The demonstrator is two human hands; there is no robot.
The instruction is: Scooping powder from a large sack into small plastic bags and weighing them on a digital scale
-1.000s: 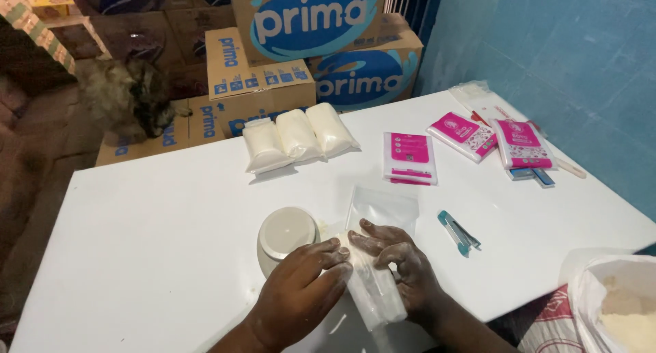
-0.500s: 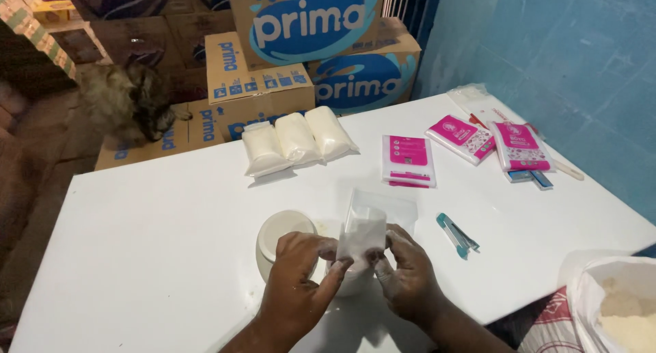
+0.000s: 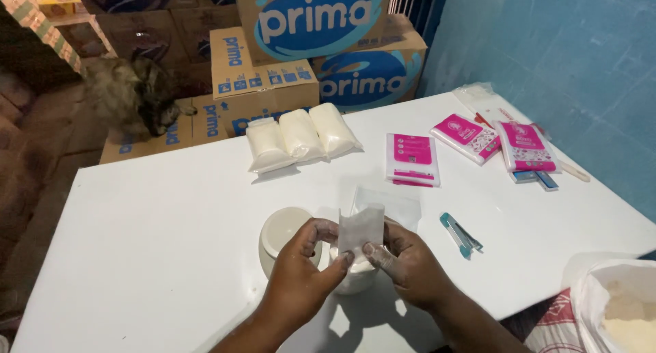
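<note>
Both hands meet at the near middle of the white worktop (image 3: 137, 257) in the head view, each pinching the same small clear plastic bag (image 3: 360, 238). Left hand (image 3: 301, 274) has its thumb and fingertips pressed together on the bag's left edge, and right hand (image 3: 408, 264) nips the right edge in the same way. Together they hold the bag upright, its lower part bulging with white powder and resting on the worktop. Just beside the left hand, touching its knuckles, stands an upturned white bowl (image 3: 280, 235). Another flat clear bag (image 3: 393, 206) lies just behind the held one. A small teal clip (image 3: 460, 234) lies to the right of the hands. Farther back, three filled white packets (image 3: 301, 136) lie side by side, and pink sachets (image 3: 412, 159) are spread toward the right. An open sack of pale flour (image 3: 625, 308) sits at the near right corner. Beyond the worktop stand cardboard boxes (image 3: 260, 86), with a cat (image 3: 133, 97) beside them.
</note>
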